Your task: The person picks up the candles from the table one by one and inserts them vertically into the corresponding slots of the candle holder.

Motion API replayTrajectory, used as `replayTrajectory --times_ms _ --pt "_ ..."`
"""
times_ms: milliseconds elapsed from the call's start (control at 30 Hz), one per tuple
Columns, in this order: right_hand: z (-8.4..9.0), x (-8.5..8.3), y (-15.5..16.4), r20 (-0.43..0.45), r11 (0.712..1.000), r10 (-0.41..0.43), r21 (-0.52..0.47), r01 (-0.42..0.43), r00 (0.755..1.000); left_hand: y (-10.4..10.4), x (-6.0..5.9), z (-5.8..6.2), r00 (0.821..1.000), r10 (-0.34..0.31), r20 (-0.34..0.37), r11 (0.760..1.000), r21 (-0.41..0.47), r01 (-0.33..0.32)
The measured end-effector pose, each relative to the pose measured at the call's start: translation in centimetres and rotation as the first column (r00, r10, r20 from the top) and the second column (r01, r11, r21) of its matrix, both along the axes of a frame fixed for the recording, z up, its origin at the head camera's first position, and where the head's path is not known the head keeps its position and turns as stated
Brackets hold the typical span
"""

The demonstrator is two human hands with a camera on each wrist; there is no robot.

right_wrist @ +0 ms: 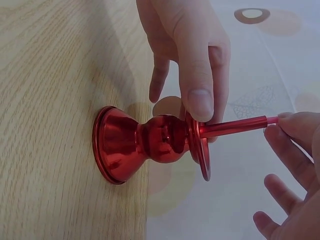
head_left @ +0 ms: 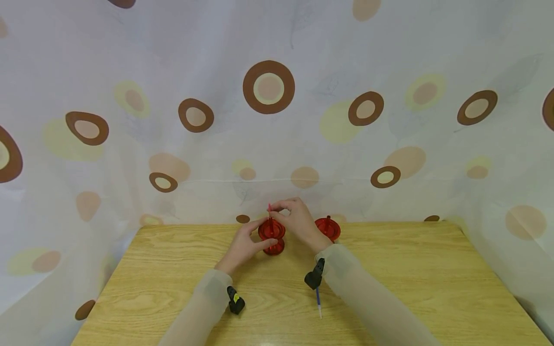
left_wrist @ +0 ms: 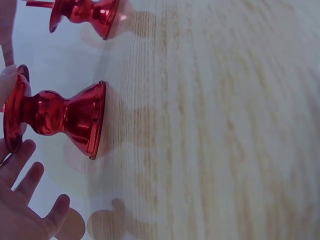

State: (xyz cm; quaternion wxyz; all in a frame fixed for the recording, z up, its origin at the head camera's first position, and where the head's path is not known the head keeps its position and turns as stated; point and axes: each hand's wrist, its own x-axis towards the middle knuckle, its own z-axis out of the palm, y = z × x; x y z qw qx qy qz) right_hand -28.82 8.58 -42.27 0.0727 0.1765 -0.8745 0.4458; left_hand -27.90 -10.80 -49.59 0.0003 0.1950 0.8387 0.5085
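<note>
A shiny red candle holder [right_wrist: 120,145] stands upright on the table, with a flared base, a round bulge and a dish-like rim. From its dish rises a thin red tube [right_wrist: 232,126]. My left hand [head_left: 244,245] holds the dish's rim, thumb on one side and fingers on the other. At the tube's top, my right hand [head_left: 298,223] pinches a small pink stick [right_wrist: 272,120] between thumb and forefinger, its other fingers spread apart. Most of the pink stick is hidden by the tube and fingertips.
A second red candle holder [head_left: 327,228] stands to the right, close to the table's back edge, partly behind my right wrist. A thin blue stick with a white tip [head_left: 318,298] lies nearer me, partly covered by the wrist camera. Behind the wooden table [head_left: 402,278] hangs a patterned curtain [head_left: 268,144].
</note>
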Motion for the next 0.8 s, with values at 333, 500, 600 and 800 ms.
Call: replayTrajectory --times_ms 333,500,600,800 --pt "-0.25 -0.21 0.16 0.002 1.0 0.021 -0.007 -0.021 1.0 -0.03 0.01 -0.16 1.0 -0.001 -0.008 1.0 0.006 0.001" --pt "-0.42 -0.32 0.21 -0.009 0.999 0.032 -0.009 -0.032 0.999 -0.03 0.08 -0.13 1.0 0.004 -0.001 1.0 0.006 -0.004" --pt "-0.45 -0.35 0.2 -0.008 0.999 0.037 -0.007 -0.037 0.999 -0.02 0.06 -0.14 1.0 0.006 0.0 1.0 0.003 -0.006" --pt "-0.56 -0.44 0.21 -0.02 0.999 0.042 0.008 -0.042 0.999 -0.04 -0.06 -0.22 1.0 -0.002 -0.015 1.0 -0.003 0.002"
